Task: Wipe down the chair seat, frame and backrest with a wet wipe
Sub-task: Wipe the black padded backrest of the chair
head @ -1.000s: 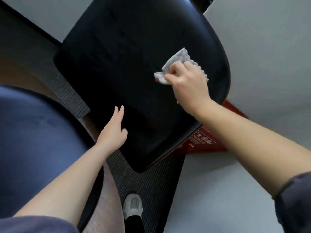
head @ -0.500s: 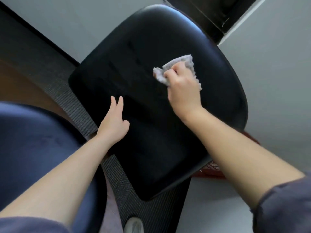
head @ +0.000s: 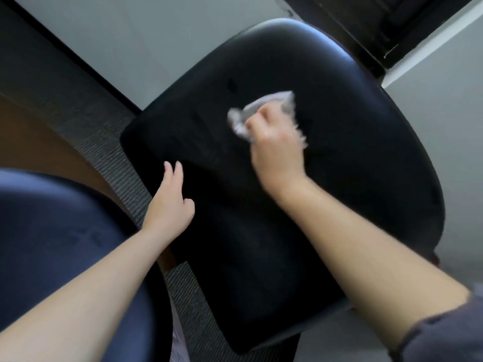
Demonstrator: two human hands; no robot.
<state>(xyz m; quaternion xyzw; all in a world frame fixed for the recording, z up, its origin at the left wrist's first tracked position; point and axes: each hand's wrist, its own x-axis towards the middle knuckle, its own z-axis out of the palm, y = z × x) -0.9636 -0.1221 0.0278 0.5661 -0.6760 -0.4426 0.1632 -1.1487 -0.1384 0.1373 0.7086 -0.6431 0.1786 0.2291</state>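
A blue seat (head: 52, 231) fills the near left corner. Past it, the left hand (head: 170, 202) lies flat, fingers straight, near the left edge of the black chair (head: 339, 165). Farther up, mid-panel, the blurred right hand (head: 274, 150) grips the crumpled wet wipe (head: 251, 111) against the surface; the rounded right edge is bare.

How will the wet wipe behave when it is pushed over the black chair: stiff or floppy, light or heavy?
Probably floppy: the wet wipe is crumpled under the right hand, with loose corners sticking out. Likely light, since that hand alone bunches and holds it. It should glide easily, as the black chair looks smooth and glossy.
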